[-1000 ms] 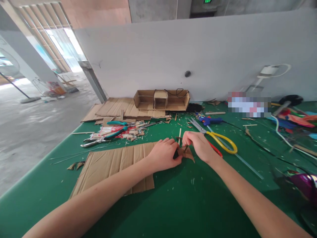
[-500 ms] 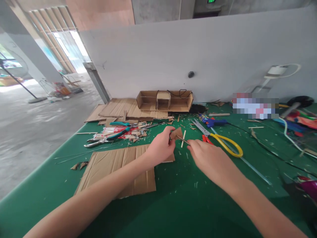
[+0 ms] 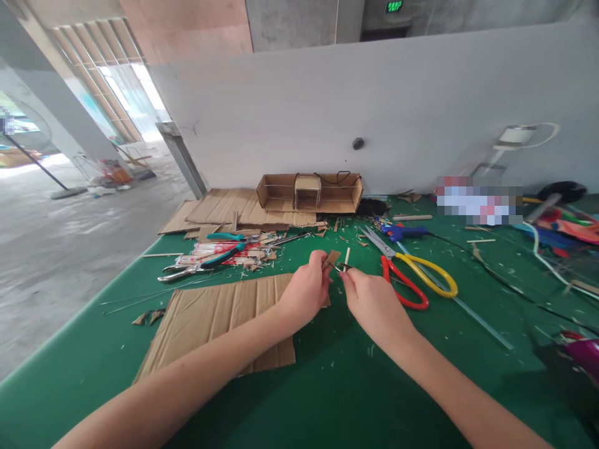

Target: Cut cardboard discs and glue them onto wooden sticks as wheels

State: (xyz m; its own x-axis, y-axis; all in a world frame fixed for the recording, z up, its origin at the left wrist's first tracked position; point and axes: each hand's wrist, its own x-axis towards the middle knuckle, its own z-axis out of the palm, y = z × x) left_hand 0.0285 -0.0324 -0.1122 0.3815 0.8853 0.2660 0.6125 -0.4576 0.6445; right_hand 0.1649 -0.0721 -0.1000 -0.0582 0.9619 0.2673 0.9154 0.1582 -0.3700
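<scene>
My left hand pinches a small piece of brown cardboard above the green table. Close on its right, my right hand is closed on a thin, dark metal tool, its tip at or very near the cardboard. The tool's exact kind is too small to make out. Just behind the tool lies a short pale wooden stick. A large cardboard sheet lies flat under my left forearm. Large scissors with one red and one yellow handle rest open beside my right hand.
Teal-handled pliers lie left on a heap of wooden sticks. An open cardboard box stands against the white partition. A blue glue gun with its cord sits behind the scissors. Scraps dot the green tabletop.
My right hand has moved left and down, uncovering the scissors' red handle. In my left hand, the small cardboard piece has turned and shows a narrower face. The view has shifted slightly.
</scene>
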